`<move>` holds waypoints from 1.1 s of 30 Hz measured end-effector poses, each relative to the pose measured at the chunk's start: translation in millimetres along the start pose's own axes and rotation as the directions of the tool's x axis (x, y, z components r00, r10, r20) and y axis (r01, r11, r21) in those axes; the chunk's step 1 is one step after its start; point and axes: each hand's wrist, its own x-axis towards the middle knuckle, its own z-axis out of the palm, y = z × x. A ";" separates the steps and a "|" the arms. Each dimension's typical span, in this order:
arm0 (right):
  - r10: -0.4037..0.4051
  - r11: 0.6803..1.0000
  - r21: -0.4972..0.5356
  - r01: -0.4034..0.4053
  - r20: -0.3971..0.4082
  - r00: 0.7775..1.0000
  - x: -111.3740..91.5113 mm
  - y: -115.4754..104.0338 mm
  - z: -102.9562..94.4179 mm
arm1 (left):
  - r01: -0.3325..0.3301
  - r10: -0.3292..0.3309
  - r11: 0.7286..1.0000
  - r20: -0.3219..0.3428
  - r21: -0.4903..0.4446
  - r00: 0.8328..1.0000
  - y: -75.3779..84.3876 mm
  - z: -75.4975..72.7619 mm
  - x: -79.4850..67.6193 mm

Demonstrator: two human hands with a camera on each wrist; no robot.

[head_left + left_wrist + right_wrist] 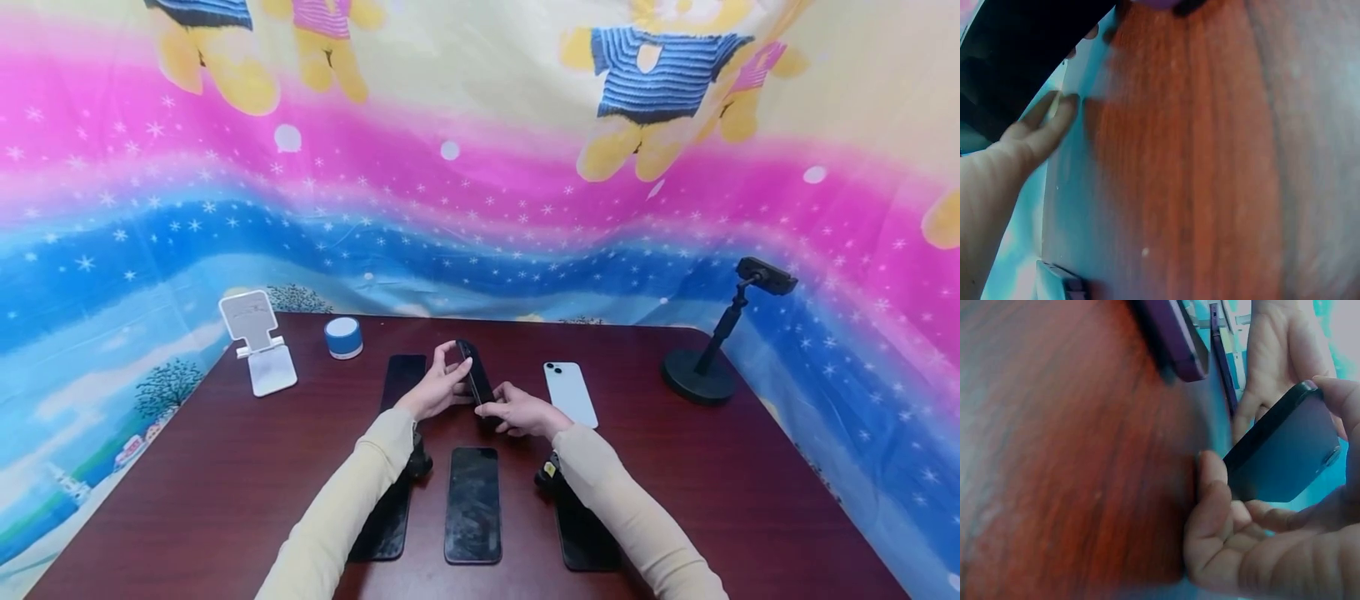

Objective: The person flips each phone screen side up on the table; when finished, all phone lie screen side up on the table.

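Note:
A dark smartphone [478, 375] is held tilted above the table between both hands. My left hand [441, 390] grips its upper left side, thumb along the near edge. My right hand [521, 410] pinches the lower end. From the right wrist view, the phone [1291, 444] shows a dark flat face between the fingers of the right hand [1260, 544], with the left hand [1288, 356] beyond. The same phone [1016, 56] fills the upper left corner of the left wrist view. Another dark phone [472, 506] lies face up nearer the body.
More dark phones lie at the far left [405, 367], near left [386, 525] and near right [588, 533], partly behind the arms. A white phone [572, 392] lies camera side up. Farther out stand a white stand [270, 367], a blue-white cylinder [343, 340] and a black stand [699, 377].

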 end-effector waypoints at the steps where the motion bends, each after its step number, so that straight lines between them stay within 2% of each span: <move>1: -0.012 1.000 0.002 0.012 0.010 1.000 0.1 1.0 -0.5 | -0.002 0.002 1.000 -0.001 -0.007 1.000 -0.4 0.5 0.0; 8: -0.081 0.997 0.012 0.080 0.113 0.990 2.3 1.9 -0.4 | -0.008 0.008 1.000 0.000 0.009 1.000 2.4 -1.9 -4.5; 13: -0.141 0.988 -0.039 0.148 0.146 0.979 -0.3 -1.9 -2.0 | -0.033 0.037 0.998 -0.065 0.061 0.997 7.6 1.3 -5.3; 17: -0.226 0.970 -0.068 0.232 0.088 0.970 -4.3 -7.3 -0.4 | -0.050 0.071 0.988 -0.143 0.145 0.987 10.3 5.2 -4.3; 21: -0.279 0.959 -0.059 0.278 -0.004 0.960 -8.5 -13.8 4.9 | -0.050 0.083 0.985 -0.208 0.163 0.975 9.6 7.9 -4.0; 24: -0.284 0.958 -0.056 0.280 -0.066 0.957 -11.6 -17.7 11.6 | -0.056 0.103 0.981 -0.259 0.184 0.960 8.1 9.9 -6.1; 28: -0.269 0.963 -0.049 0.265 -0.132 0.954 -14.7 -21.7 21.2 | -0.050 0.138 0.965 -0.335 0.258 0.932 5.9 10.6 -9.5; 33: -0.249 0.968 -0.038 0.246 -0.158 0.955 -15.0 -24.1 26.9 | 0.016 0.140 0.930 -0.394 0.367 0.908 4.8 5.2 -13.8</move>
